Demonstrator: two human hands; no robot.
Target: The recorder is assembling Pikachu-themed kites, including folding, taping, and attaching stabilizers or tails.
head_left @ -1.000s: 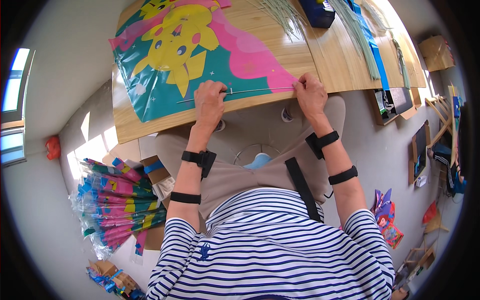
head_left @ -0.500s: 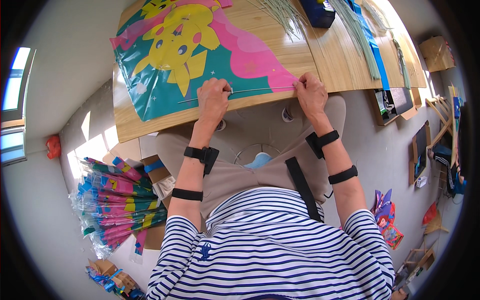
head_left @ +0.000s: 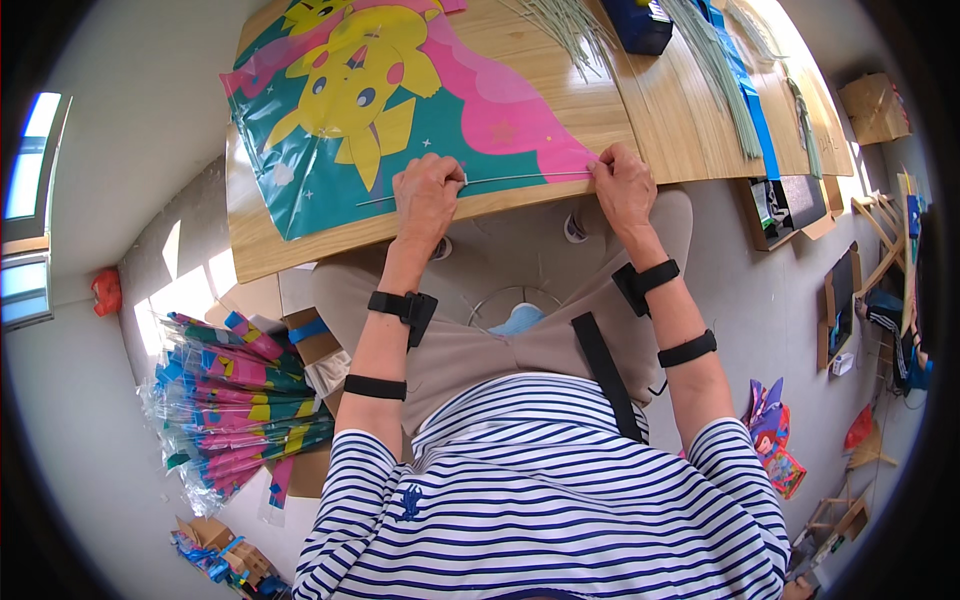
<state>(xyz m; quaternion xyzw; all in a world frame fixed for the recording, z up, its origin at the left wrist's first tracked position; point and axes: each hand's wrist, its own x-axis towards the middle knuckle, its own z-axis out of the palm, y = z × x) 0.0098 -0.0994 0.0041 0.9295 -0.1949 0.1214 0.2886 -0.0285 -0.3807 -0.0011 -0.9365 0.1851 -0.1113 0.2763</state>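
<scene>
A printed plastic kite sheet (head_left: 490, 120), green and pink with a yellow cartoon figure, lies spread on the wooden table. Along its near edge runs a thin pale rod (head_left: 520, 178). My left hand (head_left: 428, 190) pinches the rod near its middle, and a small white piece shows at the fingertips. At the rod's right end, by the pink corner, my right hand (head_left: 625, 185) is closed with thumb and fingers together. The rod's left end sticks out past my left hand over the green part. My fingertips hide just how the rod meets the sheet at each grip.
Loose thin rods (head_left: 565, 35) lie at the table's far side, beside a dark blue box (head_left: 640, 28). More rods (head_left: 718, 85) and a blue strip (head_left: 745, 90) lie to the right. A pile of folded printed sheets (head_left: 245, 400) sits at lower left; an open carton (head_left: 785, 210) stands right.
Both hands keep their grip on the rod and have barely moved. The sheet's near left corner has shifted very slightly.
</scene>
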